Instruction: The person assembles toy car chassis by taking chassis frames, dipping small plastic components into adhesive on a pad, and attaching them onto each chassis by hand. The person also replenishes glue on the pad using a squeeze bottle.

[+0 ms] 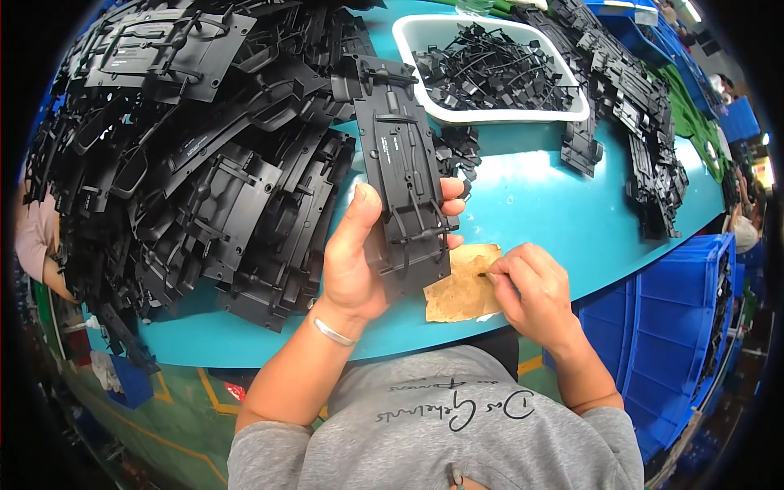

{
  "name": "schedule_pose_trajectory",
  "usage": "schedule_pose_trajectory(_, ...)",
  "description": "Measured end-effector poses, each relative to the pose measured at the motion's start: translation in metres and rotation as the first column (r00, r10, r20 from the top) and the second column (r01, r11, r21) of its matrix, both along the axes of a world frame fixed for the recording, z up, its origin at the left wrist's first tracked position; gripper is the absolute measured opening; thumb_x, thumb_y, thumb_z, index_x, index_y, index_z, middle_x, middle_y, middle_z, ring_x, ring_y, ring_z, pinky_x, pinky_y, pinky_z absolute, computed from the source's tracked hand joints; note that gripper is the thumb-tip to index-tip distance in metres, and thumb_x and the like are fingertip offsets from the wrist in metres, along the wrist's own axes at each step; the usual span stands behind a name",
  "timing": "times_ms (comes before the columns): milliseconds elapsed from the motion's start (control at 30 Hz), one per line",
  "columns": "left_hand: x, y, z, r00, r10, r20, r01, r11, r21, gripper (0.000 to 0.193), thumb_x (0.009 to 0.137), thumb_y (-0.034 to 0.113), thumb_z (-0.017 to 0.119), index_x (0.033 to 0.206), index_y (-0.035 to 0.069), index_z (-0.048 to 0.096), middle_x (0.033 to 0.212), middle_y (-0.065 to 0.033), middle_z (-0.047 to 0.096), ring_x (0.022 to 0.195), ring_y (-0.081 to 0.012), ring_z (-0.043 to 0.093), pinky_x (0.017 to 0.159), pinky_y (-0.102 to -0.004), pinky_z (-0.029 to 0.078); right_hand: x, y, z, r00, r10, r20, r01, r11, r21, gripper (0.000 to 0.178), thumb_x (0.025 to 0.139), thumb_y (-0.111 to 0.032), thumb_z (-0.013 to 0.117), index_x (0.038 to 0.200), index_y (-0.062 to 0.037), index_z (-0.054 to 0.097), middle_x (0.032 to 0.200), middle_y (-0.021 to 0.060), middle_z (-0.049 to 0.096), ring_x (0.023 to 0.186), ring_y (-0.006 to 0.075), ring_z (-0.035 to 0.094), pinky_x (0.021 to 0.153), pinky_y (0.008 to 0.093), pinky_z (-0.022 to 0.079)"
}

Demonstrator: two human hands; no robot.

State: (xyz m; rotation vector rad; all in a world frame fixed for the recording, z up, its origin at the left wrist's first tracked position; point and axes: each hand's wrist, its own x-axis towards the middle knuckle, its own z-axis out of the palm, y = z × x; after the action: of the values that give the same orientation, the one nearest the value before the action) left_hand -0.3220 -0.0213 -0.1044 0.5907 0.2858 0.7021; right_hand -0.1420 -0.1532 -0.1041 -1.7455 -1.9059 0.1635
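My left hand (355, 257) grips a long black plastic chassis plate (400, 155), like a toy car's underside, and holds it tilted above the table. The thumb lies along its near left edge, and fingertips show at its right edge. Over a stained piece of brown paper or cardboard (459, 294), my right hand (535, 290) is closed in a pinch. A small dark tip shows at those fingers, too small to name. Some small black parts (459, 155) lie just beyond the plate.
A big heap of similar black chassis plates (245, 204) fills the left of the turquoise table (563, 220). A white tub (490, 117) of small black parts stands at the back. More assembled plates (629, 98) line the right side. Blue crates (653, 318) stand beyond the table's right edge.
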Motion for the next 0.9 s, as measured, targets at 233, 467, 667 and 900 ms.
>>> schedule_pose_trajectory(233, 0.001, 0.001, 0.001, 1.0, 0.004, -0.016, -0.004, 1.0, 0.004, 0.076, 0.095, 0.056, 0.038, 0.139, -0.006, 0.033, 0.134, -0.0301, 0.044, 0.119, -0.0358, 0.052, 0.092, -0.0497, 0.052, 0.003, -0.001, 0.001, 0.998, 0.027, -0.052, -0.027, 1.0, -0.016, 0.008, 0.076, 0.0, 0.066, 0.081, -0.0023, 0.06, 0.076, 0.0064, 0.056, 0.064, 0.0201, 0.056, 0.056, 0.0315, 0.045)
schedule_pose_trajectory(467, 0.002, -0.002, 0.004, 0.999, -0.021, 0.031, 0.022, 0.999, -0.031, 0.069, 0.095, 0.053, 0.043, 0.132, -0.005, 0.044, 0.129, -0.0185, 0.052, 0.116, -0.0237, 0.055, 0.094, -0.0394, 0.051, 0.008, 0.004, 0.013, 0.073, -0.46, -0.885, -0.096, 0.88, -0.465, 0.009, 0.089, -0.012, 0.062, 0.085, -0.0043, 0.059, 0.077, -0.0024, 0.053, 0.06, 0.0045, 0.043, 0.052, 0.0197, 0.035)
schedule_pose_trajectory(667, 0.002, -0.002, -0.001, 1.0, -0.012, 0.019, 0.012, 1.0, -0.017, 0.069, 0.095, 0.054, 0.042, 0.132, -0.004, 0.044, 0.129, -0.0177, 0.052, 0.117, -0.0234, 0.055, 0.094, -0.04, 0.05, 0.008, 0.011, 0.006, -0.33, -0.448, -0.831, -0.293, 0.885, -0.361, 0.014, 0.089, -0.018, 0.06, 0.084, -0.0065, 0.054, 0.079, -0.0002, 0.049, 0.064, 0.0058, 0.041, 0.052, 0.0179, 0.032)
schedule_pose_trajectory(900, 0.002, -0.002, -0.002, 1.0, -0.007, 0.001, 0.007, 1.0, -0.004, 0.071, 0.097, 0.052, 0.037, 0.139, -0.005, 0.034, 0.134, -0.0275, 0.046, 0.12, -0.0338, 0.052, 0.094, -0.0482, 0.051, 0.008, 0.012, 0.005, -0.415, -0.45, -0.791, -0.319, 0.886, -0.338, 0.014, 0.09, -0.017, 0.059, 0.083, -0.0072, 0.053, 0.079, 0.0004, 0.05, 0.064, 0.0063, 0.042, 0.052, 0.0179, 0.034)
